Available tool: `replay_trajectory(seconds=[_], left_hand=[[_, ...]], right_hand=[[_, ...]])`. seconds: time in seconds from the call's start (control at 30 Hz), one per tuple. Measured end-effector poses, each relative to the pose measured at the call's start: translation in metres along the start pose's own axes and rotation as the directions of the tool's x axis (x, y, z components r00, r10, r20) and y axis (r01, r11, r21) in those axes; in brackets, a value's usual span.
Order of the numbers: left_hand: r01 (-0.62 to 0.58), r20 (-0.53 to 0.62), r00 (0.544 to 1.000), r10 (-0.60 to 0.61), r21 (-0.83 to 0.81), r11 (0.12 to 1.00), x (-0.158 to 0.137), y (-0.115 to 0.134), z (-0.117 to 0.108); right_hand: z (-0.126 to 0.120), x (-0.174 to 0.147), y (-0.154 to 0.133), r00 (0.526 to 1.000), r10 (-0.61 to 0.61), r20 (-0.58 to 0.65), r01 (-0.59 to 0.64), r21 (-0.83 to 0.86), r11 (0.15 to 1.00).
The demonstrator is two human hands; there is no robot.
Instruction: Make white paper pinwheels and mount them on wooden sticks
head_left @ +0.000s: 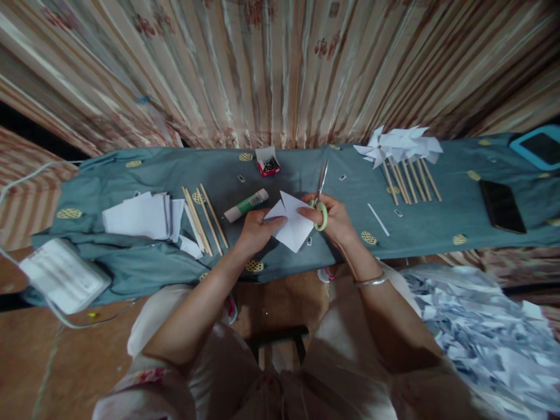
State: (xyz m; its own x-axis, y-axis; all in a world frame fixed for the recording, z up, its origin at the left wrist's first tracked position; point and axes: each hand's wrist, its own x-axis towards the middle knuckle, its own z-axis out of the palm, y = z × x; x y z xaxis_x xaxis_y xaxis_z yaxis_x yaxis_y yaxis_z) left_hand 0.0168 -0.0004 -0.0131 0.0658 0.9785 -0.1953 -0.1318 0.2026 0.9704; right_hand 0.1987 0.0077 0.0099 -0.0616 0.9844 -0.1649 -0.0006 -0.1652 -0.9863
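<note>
"Now, where is the white sheet (294, 232), and what has hold of it?"

"Raised between my hands, above the grey-green cloth (205, 166). Left hand (259, 230): pinching the sheet's left side, thumb on top. Right hand (332, 219): gripped round the scissors (322, 184) at the ring handles, thumb also laid on the sheet's right corner. Blades point away from me; cannot tell whether they meet fully."

"Main risk?"

"Tearing, I judge. A slit runs in from the far side. Probable cause: hands drawing apart, with the strain landing at the slit's inner end. Second: one right hand on two jobs. If the thumb slips, that corner could crease or swing loose."

"Anything nearby?"

"Two items. Small box (268, 167), lid up, dark bits inside, beyond the sheet; a careless sweep of the blades might tip it. Glue stick (245, 205), lying just beyond my left hand; a knuckle could set it rolling."

"And your fingers?"

"Left ones at hazard only if the scissors turn inward without care."
</note>
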Motion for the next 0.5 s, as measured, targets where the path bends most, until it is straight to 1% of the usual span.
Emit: replay_trajectory(seconds=[0.1,0.2,0.4,0.5], left_hand=[[-0.003,-0.004,1.0,0.003,0.004,1.0,0.0,0.001,0.0],[-0.006,-0.004,1.0,0.006,0.031,1.0,0.001,0.002,-0.002],[-0.027,0.048,0.999,0.023,0.089,0.996,0.002,0.003,-0.009],[-0.019,0.062,0.998,0.012,0.104,0.994,0.002,0.003,-0.013]], right_hand=[[-0.003,0.0,0.001,1.0,0.002,0.013,-0.002,-0.021,1.0],[-0.006,-0.001,0.002,1.0,0.001,0.0,-0.001,-0.022,1.0],[-0.01,-0.002,0.002,0.998,-0.035,-0.045,0.035,-0.022,0.999],[-0.012,-0.002,0.001,0.996,-0.057,-0.07,0.056,-0.019,0.998]])
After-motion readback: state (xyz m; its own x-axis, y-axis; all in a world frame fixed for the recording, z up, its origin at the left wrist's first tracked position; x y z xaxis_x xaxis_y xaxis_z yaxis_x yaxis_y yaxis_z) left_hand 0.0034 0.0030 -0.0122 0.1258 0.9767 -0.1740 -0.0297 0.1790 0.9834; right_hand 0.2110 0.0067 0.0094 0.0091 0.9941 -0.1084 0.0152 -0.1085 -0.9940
